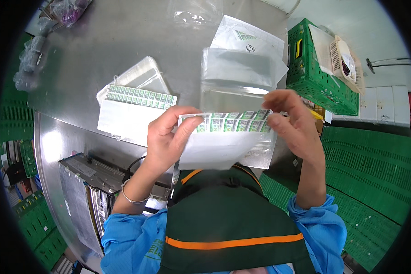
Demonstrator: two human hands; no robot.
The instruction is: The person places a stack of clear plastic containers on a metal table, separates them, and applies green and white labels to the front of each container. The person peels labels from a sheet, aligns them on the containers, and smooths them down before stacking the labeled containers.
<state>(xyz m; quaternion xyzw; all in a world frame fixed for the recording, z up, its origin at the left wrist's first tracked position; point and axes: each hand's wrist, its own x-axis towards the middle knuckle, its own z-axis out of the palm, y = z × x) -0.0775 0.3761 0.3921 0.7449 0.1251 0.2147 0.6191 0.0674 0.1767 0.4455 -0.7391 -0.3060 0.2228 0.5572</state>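
Note:
My left hand (167, 137) pinches the left end of a sticker sheet (222, 147) between thumb and fingers. Rows of green-and-white printed labels run along its upper edge, and its lower part is blank white backing. At the sheet's right corner is my right hand (294, 126). Its thumb touches the corner and the forefinger is raised apart above it; whether other fingers grip from behind is hidden. Below and beyond the sheet lie clear plastic bags (238, 72), partly covered by it. To the left, a second sticker sheet (130, 116) rests on a clear plastic package (147, 75).
A metal table (89, 44) carries these things. White paper (250, 30) lies under the bags. A green crate (296, 72) at the right bears a cream plastic basket (337, 58). A metal-cased device (92, 171) stands below at the left. Green slatted surfaces (369, 157) spread at right.

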